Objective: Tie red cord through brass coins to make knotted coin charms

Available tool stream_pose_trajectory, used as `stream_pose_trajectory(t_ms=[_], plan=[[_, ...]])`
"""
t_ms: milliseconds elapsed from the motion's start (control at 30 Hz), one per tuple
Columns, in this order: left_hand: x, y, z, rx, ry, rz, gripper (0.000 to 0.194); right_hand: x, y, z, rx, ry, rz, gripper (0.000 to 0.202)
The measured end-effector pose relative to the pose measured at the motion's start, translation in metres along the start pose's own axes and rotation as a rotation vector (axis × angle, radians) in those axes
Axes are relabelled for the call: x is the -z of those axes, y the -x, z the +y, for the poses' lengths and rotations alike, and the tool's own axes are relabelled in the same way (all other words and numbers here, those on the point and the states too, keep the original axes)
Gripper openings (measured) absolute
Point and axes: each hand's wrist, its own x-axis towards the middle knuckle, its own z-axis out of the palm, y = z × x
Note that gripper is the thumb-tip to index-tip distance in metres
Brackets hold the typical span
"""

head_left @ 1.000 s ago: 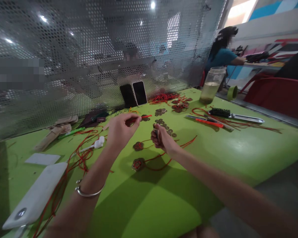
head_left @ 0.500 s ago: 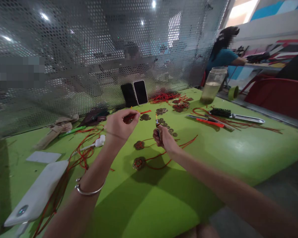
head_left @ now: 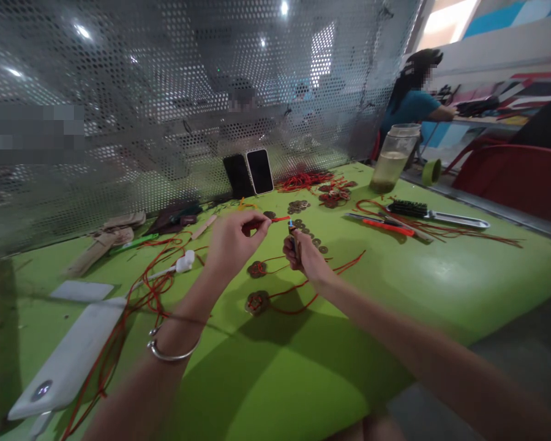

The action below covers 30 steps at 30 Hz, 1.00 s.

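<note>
My left hand (head_left: 241, 240) pinches a red cord (head_left: 281, 218), whose short end sticks out to the right past my fingertips. That tip lies at the small flame (head_left: 291, 223) of a lighter (head_left: 295, 240). Closed round the lighter, my right hand (head_left: 303, 254) keeps it upright and lit. Below my hands, two flower-shaped coin clusters rest on the table: one coin knot (head_left: 257, 303) with red cord tails, and a smaller coin knot (head_left: 257, 269) behind it. Loose coins (head_left: 307, 231) lie just behind my right hand.
Scissors (head_left: 381, 224) with red handles and a brush (head_left: 408, 209) lie to the right, before a glass jar (head_left: 395, 160). Two phones lean on the perforated metal screen (head_left: 174, 104). At left are a white power bank (head_left: 73, 355) and tangled red cords (head_left: 153, 288). A person sits beyond the jar.
My left hand has moved right and slightly down, bringing the cord's tip to the flame. The flame looks smaller and bluer. My right hand has barely moved.
</note>
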Motion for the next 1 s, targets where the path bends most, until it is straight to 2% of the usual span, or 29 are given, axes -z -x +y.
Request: stream_pose_trajectory(t_ms=[1000], plan=[[0.0001,0.001,0.0013,0.023,0.069,-0.019,0.017,-0.0004,0.0029,-0.0058,0.009,0.023,0.001,0.038]])
